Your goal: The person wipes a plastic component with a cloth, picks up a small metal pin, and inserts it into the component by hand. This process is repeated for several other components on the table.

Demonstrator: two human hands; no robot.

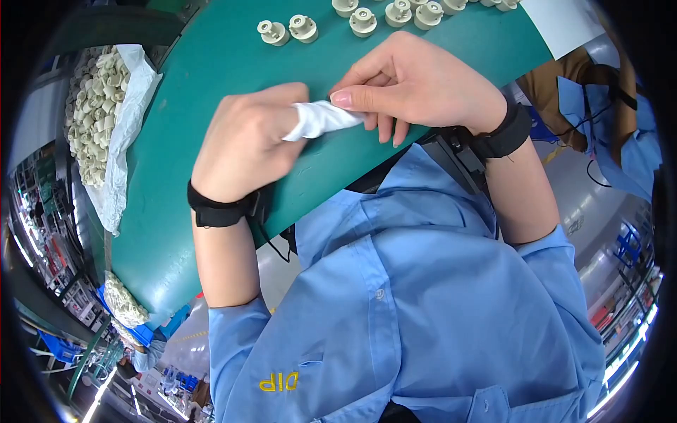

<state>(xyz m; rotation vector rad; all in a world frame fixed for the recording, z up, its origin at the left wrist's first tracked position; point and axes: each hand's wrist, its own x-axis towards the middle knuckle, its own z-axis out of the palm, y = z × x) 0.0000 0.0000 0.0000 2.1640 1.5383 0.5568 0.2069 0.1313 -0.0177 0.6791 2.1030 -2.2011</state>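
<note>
A strip of soft white material [321,120], cloth or tissue, stretches between my hands above the green tabletop, bunched and twisted. My left hand [247,137] is closed on one end of it, fingers curled and slightly blurred. At the other end, my right hand [430,88] pinches it between thumb and forefinger while its other fingers curl below. Whether anything is wrapped inside the white material is hidden. Beyond my hands stand several cream plastic round fittings [363,22] with small posts on top, in a loose row; neither hand touches them.
At the left, a white plastic bag [134,134] lies spread under a heap of small cream parts [99,106]. A white sheet [564,25] covers the far right corner of the green table [169,240]. Another person in blue [627,141] is near the right edge.
</note>
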